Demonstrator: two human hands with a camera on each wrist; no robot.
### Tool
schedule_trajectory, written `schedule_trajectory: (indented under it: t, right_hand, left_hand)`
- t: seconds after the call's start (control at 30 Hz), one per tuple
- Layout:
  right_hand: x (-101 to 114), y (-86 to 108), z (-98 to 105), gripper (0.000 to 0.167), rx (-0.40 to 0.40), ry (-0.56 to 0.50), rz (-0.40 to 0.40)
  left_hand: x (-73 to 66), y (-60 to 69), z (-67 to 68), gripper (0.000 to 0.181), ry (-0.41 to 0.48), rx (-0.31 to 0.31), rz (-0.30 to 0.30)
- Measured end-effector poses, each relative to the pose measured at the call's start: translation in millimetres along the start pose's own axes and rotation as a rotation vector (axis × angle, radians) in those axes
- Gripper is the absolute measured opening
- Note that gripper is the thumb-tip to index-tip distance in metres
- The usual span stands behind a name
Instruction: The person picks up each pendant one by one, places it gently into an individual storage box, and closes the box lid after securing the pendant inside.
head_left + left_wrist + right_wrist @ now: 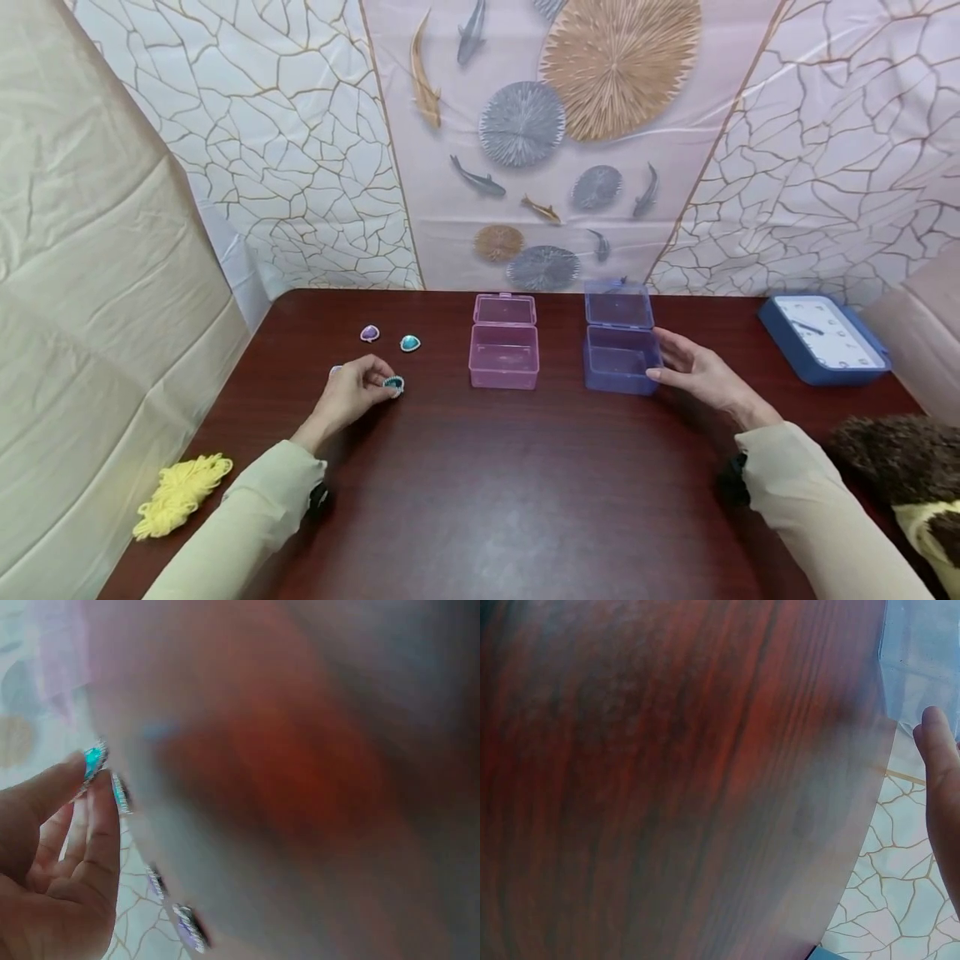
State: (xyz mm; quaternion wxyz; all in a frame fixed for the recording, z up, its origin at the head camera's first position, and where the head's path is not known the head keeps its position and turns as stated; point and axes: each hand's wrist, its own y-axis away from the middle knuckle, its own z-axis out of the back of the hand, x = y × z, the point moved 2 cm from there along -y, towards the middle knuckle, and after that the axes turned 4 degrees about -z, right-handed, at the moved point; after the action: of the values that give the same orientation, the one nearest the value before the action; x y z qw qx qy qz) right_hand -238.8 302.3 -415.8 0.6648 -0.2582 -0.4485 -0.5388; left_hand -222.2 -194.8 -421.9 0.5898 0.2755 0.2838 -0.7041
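Note:
My left hand (351, 393) pinches a teal gem piece (393, 384) with a pale beaded rim between thumb and fingers, just above the table. Near it lie a second teal gem piece (410, 342), a purple gem piece (370, 333) and another gem piece (335, 369), mostly hidden behind the hand. My right hand (701, 375) touches the right side of a see-through blue box (617, 382), its thumb at the front corner and its fingers fairly straight. The blue box has its lid raised at the back. Beside it stands a pink see-through box (504, 378), lid also raised.
Yellow yarn (182, 493) lies at the table's left edge. A blue clock (825, 337) rests at the far right, with a brown fuzzy thing (900, 458) nearer me. A patterned cloth (525, 225) hangs behind the dark wooden table (510, 483).

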Motion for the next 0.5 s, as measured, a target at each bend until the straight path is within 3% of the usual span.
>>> schedule_trajectory:
  t: [0.07,0.13,0.23,0.3,0.5]
  right_hand:
    - [0,0.3,0,0.080,-0.001,-0.004,-0.006]
    - [-1,0.7,0,0.080,-0.002,-0.007,-0.005]
    - [-1,0.8,0,0.079,-0.006,-0.017,0.009]
    - [-2,0.9,-1,0.078,-0.010,-0.026,0.021]
    - [-1,-0.3,-1,0.077,-0.006,-0.058,0.032]
  left_hand:
    - [-6.6,-6.5,0.4,0.020,0.077,-0.042,0.024]
    - [-18.4,-15.4,-1.5,0.023,0.238,-0.062,0.041]
    - [-49.9,-31.5,-13.1,0.029,0.524,-0.039,0.057]
    - [-76.3,-43.4,-28.5,0.031,0.662,0.014,0.049]
    - [-154.1,-78.7,-95.7,0.031,0.743,0.236,0.042]
